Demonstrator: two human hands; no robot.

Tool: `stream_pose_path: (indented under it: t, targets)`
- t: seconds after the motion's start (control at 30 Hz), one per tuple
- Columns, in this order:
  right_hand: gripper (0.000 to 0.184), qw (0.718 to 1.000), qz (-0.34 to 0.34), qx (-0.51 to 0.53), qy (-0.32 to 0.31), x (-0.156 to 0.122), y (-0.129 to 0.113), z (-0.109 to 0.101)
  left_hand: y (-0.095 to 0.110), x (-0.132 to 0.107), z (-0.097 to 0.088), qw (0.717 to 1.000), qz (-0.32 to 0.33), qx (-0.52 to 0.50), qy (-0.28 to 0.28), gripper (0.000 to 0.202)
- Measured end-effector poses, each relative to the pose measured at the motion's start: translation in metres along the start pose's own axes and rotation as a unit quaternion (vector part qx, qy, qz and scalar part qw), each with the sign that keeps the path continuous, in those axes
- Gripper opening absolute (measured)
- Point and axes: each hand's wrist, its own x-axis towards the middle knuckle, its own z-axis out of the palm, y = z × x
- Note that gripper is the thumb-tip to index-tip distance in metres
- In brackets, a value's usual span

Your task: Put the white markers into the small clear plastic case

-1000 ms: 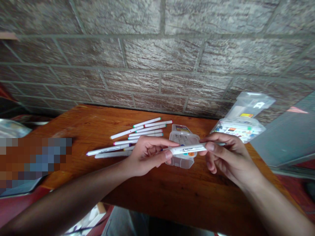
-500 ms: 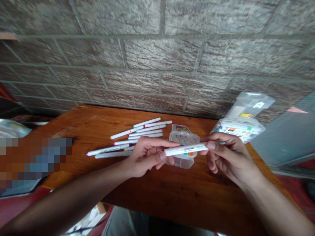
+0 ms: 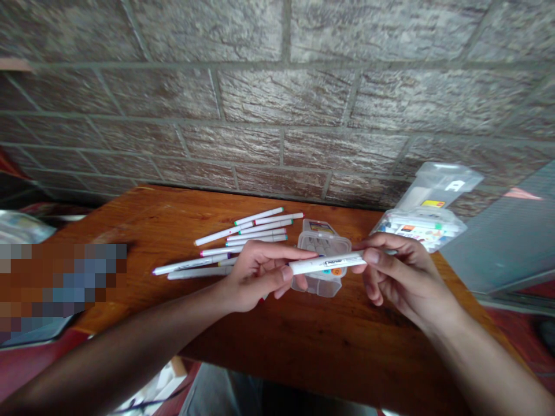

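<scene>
1. Left hand [image 3: 255,276]: grip pinches the left end of the white marker [image 3: 321,264].
2. Right hand [image 3: 403,274]: grip pinches the marker's right end.
3. White marker: held nearly level between both hands, over the open clear case [image 3: 323,288].
4. Loose markers [image 3: 256,234]: lie on the wooden surface [image 3: 303,341], left of the case.

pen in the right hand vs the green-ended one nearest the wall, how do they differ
The held pen is in the right hand; the green-ended pen lies on the table. The held pen shows dark printing; none can be made out on the green-ended pen. The hand covers part of the held pen; the green-ended pen shows fully. Both have white barrels.
</scene>
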Motion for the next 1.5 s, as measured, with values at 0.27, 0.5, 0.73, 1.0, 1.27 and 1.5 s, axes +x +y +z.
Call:
stream_pose_path:
  t: [0.27,0.5,0.73,1.0,1.27,1.5]
  targets:
    - [0.014,1.0,-0.011,0.009,-0.004,0.001,-0.0007,0.0012,0.0013,0.0,-0.0009,1.0,0.012,-0.016,-0.015,0.039]
    - [0.014,1.0,-0.012,0.016,-0.014,0.0023,-0.0004,0.0001,0.0003,0.0023,-0.001,0.999,0.03,-0.027,-0.034,0.039]
    - [0.014,1.0,-0.014,0.018,-0.011,0.001,-0.001,0.0009,0.0013,0.0014,-0.0011,0.998,0.024,-0.035,-0.039,0.04]
    - [0.013,1.0,-0.012,0.02,-0.015,0.0023,0.0007,-0.0002,0.0026,0.0018,-0.0003,0.998,0.017,-0.047,-0.036,0.039]
    - [0.012,0.999,-0.014,0.02,-0.023,0.0013,0.0008,-0.0001,0.0006,0.0012,-0.001,0.998,0.015,-0.055,-0.033,0.04]
    - [0.012,1.0,-0.012,0.015,-0.015,0.0019,-0.0009,0.0015,-0.0007,0.0007,-0.0012,0.999,0.017,-0.039,-0.015,0.037]
